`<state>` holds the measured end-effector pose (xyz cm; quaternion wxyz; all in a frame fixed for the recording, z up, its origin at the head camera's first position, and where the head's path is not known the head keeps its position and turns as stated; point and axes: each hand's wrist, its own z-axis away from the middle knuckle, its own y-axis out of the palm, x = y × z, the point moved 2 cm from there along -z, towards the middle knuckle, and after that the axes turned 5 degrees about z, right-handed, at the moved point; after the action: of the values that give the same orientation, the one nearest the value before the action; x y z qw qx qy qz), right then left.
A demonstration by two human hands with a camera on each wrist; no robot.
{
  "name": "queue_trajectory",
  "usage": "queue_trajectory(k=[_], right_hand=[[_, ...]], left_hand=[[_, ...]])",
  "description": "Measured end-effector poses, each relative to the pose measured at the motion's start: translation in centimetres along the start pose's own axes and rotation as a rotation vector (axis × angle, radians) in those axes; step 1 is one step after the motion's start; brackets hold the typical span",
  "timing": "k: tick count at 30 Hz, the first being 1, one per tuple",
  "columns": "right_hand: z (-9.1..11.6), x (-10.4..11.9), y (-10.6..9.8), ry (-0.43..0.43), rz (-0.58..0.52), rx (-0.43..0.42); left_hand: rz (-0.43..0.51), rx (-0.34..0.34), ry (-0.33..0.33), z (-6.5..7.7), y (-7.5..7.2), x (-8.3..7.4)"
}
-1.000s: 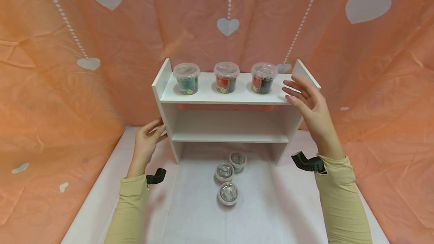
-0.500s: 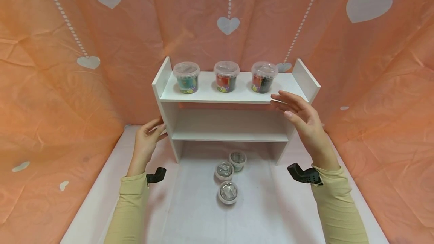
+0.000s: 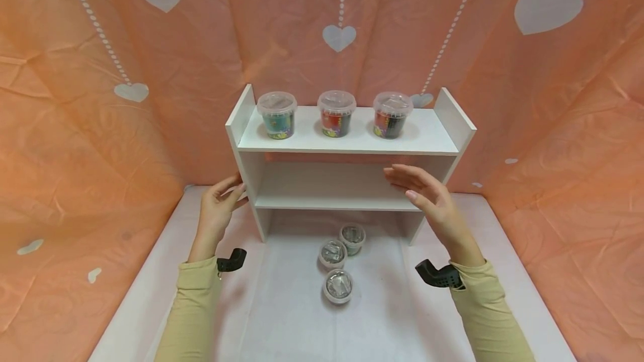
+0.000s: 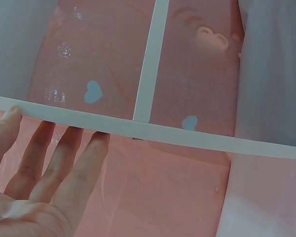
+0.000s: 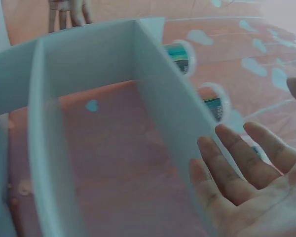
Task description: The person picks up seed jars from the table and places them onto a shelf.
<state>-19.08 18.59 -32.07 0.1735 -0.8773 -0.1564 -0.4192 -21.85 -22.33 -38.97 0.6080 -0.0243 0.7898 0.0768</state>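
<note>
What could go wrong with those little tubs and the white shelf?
The left hand touches the side of the white shelf; a hard push might make the three tubs on top slide or fall.
The three tubs on the table sit close together, so picking one up could bump another.
The right hand is open near the middle board's front edge, so it might knock it.
</note>
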Motion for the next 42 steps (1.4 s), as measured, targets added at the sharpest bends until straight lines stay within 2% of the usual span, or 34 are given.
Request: queue_trajectory(k=[6,22,30,37,42], right_hand=[[0.8,-2.1,0.6,0.054,-0.016,0.052],[3.3,-6.7,1.9,0.175,-0.072,0.094],[5.2,-9.2,2.8,0.236,-0.11,0.162],[7.0,-12.3,3.9,0.249,-0.152,0.246],[8.5,-13.8,4.8,0.318,-0.149,0.253]], left_hand=[[-0.003,-0.003,-0.004,0.0,0.0,-0.1],[-0.008,-0.004,0.003,0.1,0.0,-0.1],[-0.001,-0.002,0.004,0.1,0.0,-0.1],[-0.003,-0.004,-0.001,0.1,0.0,-0.2],[-0.004,-0.002,-0.001,0.0,0.1,-0.1]])
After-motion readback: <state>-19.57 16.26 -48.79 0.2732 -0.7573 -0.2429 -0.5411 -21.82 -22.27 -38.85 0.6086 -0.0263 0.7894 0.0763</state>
